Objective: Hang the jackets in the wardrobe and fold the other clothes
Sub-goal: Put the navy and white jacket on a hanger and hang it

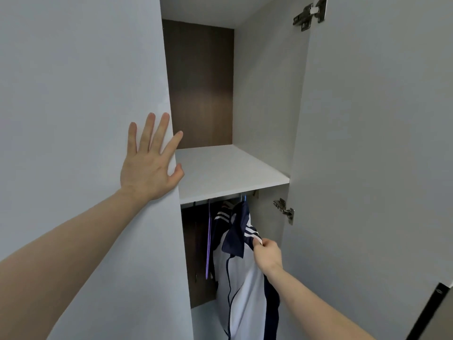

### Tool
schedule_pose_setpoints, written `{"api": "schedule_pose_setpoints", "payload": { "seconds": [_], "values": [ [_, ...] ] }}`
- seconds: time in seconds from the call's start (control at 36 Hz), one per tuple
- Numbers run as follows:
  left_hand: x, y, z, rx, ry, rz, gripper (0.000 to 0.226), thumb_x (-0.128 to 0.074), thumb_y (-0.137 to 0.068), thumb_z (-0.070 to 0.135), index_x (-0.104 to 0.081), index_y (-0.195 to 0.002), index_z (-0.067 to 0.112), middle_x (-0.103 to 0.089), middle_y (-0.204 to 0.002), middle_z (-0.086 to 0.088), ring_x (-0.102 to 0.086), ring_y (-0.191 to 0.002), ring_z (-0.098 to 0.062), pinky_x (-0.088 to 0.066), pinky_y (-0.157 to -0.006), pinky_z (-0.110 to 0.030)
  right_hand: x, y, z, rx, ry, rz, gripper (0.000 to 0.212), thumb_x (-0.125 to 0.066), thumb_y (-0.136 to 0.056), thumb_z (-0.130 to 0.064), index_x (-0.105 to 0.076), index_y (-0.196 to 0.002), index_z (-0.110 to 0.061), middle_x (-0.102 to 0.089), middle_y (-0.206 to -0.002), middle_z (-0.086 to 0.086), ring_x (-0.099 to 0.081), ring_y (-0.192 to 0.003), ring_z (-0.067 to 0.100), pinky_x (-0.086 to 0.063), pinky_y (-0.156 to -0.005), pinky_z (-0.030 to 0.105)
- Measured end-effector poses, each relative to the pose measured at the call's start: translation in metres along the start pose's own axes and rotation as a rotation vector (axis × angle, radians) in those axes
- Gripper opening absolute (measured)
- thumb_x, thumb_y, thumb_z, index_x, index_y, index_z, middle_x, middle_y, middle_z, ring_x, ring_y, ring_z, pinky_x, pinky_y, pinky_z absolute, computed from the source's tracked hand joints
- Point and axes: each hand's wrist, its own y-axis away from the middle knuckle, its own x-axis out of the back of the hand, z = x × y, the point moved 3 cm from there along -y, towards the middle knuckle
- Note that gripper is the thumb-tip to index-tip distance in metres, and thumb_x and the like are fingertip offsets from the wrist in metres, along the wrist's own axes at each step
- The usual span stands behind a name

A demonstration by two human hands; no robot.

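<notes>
Currently, your left hand (149,168) lies flat, fingers spread, on the closed wardrobe door (81,94) at nine o'clock, likely bracing. Your right hand (268,253) pinches the white-and-navy jacket (241,285) shoulder at five o'clock, apparently straightening it beneath the shelf (228,173).

Jacket (241,278) hangs from rail (213,201) under shelf (228,173) in wardrobe (264,94); closed door (73,82) left, open door (372,143) right.
</notes>
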Motion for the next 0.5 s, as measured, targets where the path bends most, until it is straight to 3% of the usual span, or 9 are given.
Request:
{"api": "schedule_pose_setpoints", "payload": {
  "seconds": [0.5],
  "values": [
    [-0.006, -0.001, 0.000, -0.004, 0.018, 0.052, 0.071, -0.035, -0.091, 0.053, -0.040, -0.155, 0.022, 0.003, -0.171, -0.012, 0.007, -0.157, -0.036, 0.004, -0.124, -0.060, -0.035, -0.086, -0.031, 0.089, 0.145, 0.033, 0.036, -0.049, -0.101, -0.023, -0.045, -0.066, -0.013, -0.054, -0.067, 0.003, -0.047, -0.057, 0.017, -0.035, -0.049, 0.027]
  ]
}}
